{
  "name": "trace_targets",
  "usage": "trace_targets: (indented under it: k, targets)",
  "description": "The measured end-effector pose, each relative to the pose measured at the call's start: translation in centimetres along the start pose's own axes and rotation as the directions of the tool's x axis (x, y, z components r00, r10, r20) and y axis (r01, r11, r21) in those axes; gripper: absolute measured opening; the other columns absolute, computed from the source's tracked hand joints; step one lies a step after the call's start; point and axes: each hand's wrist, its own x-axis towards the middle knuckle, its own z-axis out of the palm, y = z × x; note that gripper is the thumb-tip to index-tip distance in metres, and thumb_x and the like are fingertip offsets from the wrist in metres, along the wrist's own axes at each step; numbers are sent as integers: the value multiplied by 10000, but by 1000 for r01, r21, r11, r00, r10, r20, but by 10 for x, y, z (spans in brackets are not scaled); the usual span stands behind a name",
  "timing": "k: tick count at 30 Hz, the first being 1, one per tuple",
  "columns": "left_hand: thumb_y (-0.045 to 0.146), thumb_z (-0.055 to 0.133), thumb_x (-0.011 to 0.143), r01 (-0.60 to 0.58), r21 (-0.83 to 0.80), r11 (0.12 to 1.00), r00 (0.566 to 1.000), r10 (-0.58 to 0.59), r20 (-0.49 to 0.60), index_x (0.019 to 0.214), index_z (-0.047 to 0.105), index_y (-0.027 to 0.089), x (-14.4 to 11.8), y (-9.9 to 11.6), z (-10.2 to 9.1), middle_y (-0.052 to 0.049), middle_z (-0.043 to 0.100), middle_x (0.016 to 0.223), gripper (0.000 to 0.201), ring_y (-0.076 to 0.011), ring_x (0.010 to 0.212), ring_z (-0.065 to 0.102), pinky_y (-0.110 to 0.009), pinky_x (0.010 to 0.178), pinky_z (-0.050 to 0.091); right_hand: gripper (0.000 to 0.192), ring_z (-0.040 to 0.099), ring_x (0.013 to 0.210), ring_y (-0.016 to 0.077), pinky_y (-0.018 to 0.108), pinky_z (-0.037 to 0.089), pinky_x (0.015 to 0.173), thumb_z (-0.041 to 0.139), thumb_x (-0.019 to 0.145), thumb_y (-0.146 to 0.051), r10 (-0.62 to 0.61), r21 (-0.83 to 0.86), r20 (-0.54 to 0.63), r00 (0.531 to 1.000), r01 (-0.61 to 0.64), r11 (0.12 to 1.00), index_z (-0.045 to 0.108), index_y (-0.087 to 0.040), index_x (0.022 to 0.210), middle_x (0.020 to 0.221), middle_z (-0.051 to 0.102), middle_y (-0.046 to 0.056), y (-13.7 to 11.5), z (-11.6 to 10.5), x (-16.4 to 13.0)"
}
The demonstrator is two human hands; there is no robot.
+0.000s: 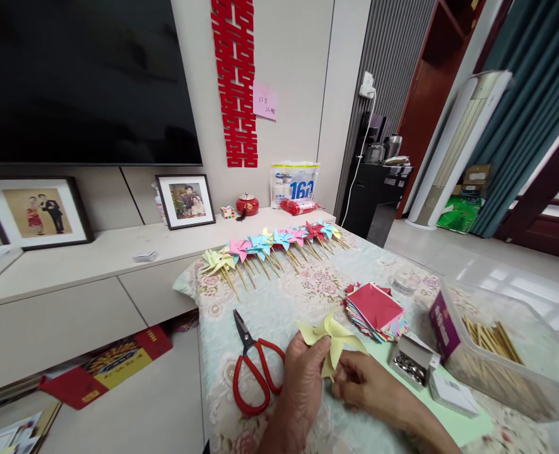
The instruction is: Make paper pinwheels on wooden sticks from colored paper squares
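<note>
hands (336,381) pinching yellow pinwheel (332,337), fingertips hidden

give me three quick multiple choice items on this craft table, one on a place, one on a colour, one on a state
1. Where do the red-handled scissors lie?
A. left of the hands
B. inside the clear plastic box
C. on the cabinet

2. What colour is the folded paper pinwheel in the hands?
A. blue
B. pale yellow
C. red

3. How is the small box of metal pins?
A. shut
B. upside down
C. open

Key: 1 A, they rest on the floral tablecloth beside the left hand. 2 B, the pinwheel held by the left hand and right hand is pale yellow. 3 C, its pins show from above.
</note>
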Motion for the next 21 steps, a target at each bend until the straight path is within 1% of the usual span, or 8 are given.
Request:
trace_targets:
  k: [2, 3, 6, 9, 10, 12, 16, 21]
  targets:
    - [325, 832, 665, -15, 57, 998, 998, 18, -54, 972, 715, 142, 1, -3, -5, -61, 756, 826, 376, -227, 803, 697, -302, 743, 519, 262, 493, 613, 129, 241, 374, 563, 716, 755, -398, -10, 85, 55, 998, 5, 996, 672, -180, 893, 762, 629, -5, 0, -11, -8]
    - [332, 832, 667, -15, 84, 996, 997, 22, -79, 969, 714, 140, 1, -4, -7, -62, 757, 825, 377, -228, 796, 698, -303, 739, 518, 346, 498, 637, 134, 247, 380, 578, 729, 759, -451, -27, 95, 48, 998, 23, 995, 687, -178, 966, 836, 649, 13, 0, -16, -12]
    - [337, 824, 673, 13, 153, 988, 993, 4, -114, 995, 714, 132, 0, -5, -11, -71, 762, 831, 398, -227, 777, 694, -304, 731, 512, 522, 515, 706, 168, 283, 395, 621, 694, 797, -564, -70, 53, -98, 993, 75, 996, 671, -180, 1149, 944, 652, 50, 1, -30, -19]
    - [314, 819, 658, 55, 242, 969, 997, -41, -62, 985, 714, 124, -2, -6, -10, -76, 759, 829, 392, -219, 729, 678, -301, 700, 501, 594, 564, 825, 230, 329, 435, 704, 640, 838, -597, -61, 78, -231, 971, 81, 994, 621, -175, 1256, 974, 654, 77, 2, -36, -20]
    - [306, 817, 654, 67, 282, 957, 998, -60, -33, 967, 714, 124, -3, -7, -8, -75, 756, 825, 377, -214, 715, 669, -298, 684, 495, 576, 575, 868, 245, 339, 444, 739, 634, 847, -590, -65, 99, -241, 968, 91, 991, 624, -175, 1246, 988, 656, 82, 2, -35, -20]
    - [292, 805, 657, 74, 357, 931, 997, -79, -2, 919, 709, 129, -4, -10, -7, -64, 742, 804, 324, -202, 704, 648, -286, 663, 481, 468, 578, 886, 245, 331, 442, 758, 642, 857, -556, -91, 111, -222, 971, 118, 987, 669, -173, 1125, 959, 655, 70, 2, -33, -19]
    - [277, 769, 662, 65, 429, 901, 998, -66, -14, 837, 659, 148, -3, -17, -8, -22, 686, 726, 243, -166, 668, 592, -266, 630, 458, 319, 513, 711, 175, 269, 368, 622, 709, 822, -476, -91, 63, -210, 974, 107, 992, 668, -161, 840, 747, 586, 0, 6, -26, -17]
    - [248, 733, 645, 50, 515, 856, 998, -65, 11, 767, 593, 176, -2, -21, -10, 25, 605, 638, 199, -126, 578, 510, -240, 553, 413, 269, 539, 711, 185, 268, 391, 625, 702, 820, -420, -37, 69, -246, 969, 56, 996, 693, -151, 818, 755, 629, 18, 10, -23, -13]
